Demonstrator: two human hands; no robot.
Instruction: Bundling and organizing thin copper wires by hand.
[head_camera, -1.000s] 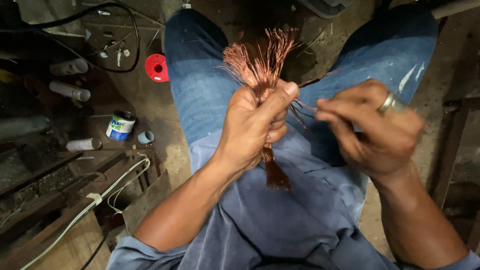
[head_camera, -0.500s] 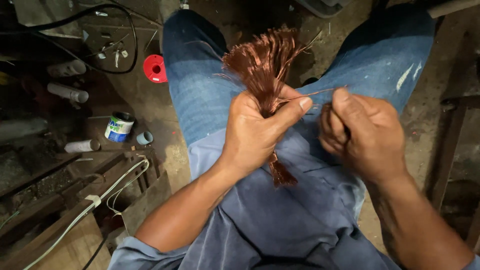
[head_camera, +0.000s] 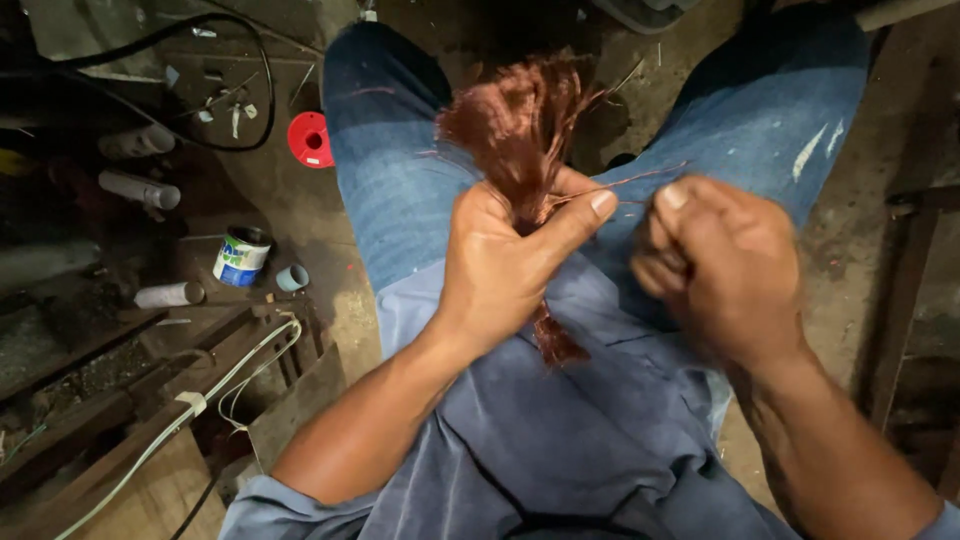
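My left hand (head_camera: 510, 265) is closed around a bundle of thin copper wire strands (head_camera: 520, 125) held over my lap. The strands fan out above the fist and a short tuft sticks out below it. My right hand (head_camera: 725, 265) sits just to the right, fingers curled, pinching a single copper strand (head_camera: 625, 183) that runs sideways from the bundle. Both hands hover above my blue jeans and blue shirt.
On the dirty floor at left lie a red spool (head_camera: 311, 139), a small tin can (head_camera: 241, 256), a short blue pipe piece (head_camera: 292, 277), white tubes (head_camera: 140, 187), a black cable and a white cable (head_camera: 215, 385). Wooden planks lie at lower left, a dark frame at right.
The right hand has closed into a curl and come nearer the bundle, now pinching one strand. The bundle has tilted and blurred with motion.
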